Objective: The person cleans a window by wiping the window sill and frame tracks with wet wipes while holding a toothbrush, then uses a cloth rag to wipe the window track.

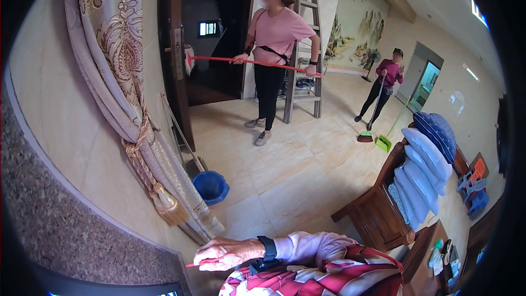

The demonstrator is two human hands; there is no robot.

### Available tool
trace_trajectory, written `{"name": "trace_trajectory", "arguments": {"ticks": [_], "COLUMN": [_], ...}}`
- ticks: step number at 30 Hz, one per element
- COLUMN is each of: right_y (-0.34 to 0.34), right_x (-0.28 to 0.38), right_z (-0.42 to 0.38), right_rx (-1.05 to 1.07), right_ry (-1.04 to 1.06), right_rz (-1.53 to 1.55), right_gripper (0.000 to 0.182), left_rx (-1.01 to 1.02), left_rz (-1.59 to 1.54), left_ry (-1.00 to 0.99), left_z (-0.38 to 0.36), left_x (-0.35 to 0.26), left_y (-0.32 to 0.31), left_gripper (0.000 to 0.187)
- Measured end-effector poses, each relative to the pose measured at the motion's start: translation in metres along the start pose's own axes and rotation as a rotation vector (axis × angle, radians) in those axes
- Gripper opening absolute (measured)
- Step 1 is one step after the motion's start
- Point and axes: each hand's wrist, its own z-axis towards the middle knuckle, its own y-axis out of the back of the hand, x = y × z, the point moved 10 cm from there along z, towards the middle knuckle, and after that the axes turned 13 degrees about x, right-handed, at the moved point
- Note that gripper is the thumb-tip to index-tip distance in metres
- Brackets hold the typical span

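Observation:
At the bottom of the head view my right hand (221,254) is closed around a thin red rod-like handle (192,265). Only short bits of the handle show past my fingers, so its far end is hidden. A black band sits on that wrist, below a striped sleeve (315,245). My forearm crosses in front of a red and white patterned garment (323,280). The hand is near the foot of a tasselled curtain (189,214) and the end of a speckled stone ledge (123,246). My left hand is out of sight.
A person in pink (276,30) holds a red-handled brush (252,62) by a doorway and a wooden ladder (293,77). Farther back, another person (387,77) holds a broom (365,136) near a green dustpan (383,143). A blue bucket (211,187) and cushion-laden wooden seat (372,214) stand nearer.

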Motion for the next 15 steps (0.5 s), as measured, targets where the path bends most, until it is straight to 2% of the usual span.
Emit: {"name": "trace_trajectory", "arguments": {"ticks": [15], "right_y": [-0.009], "right_x": [0.015], "right_z": [-0.008], "right_rx": [0.018], "right_ry": [-0.018], "right_rz": [0.014], "right_gripper": [0.014], "left_rx": [-0.028], "left_rz": [-0.039], "left_ry": [0.027], "left_z": [-0.014], "left_x": [0.005], "left_y": [-0.004], "left_gripper": [0.045]}}
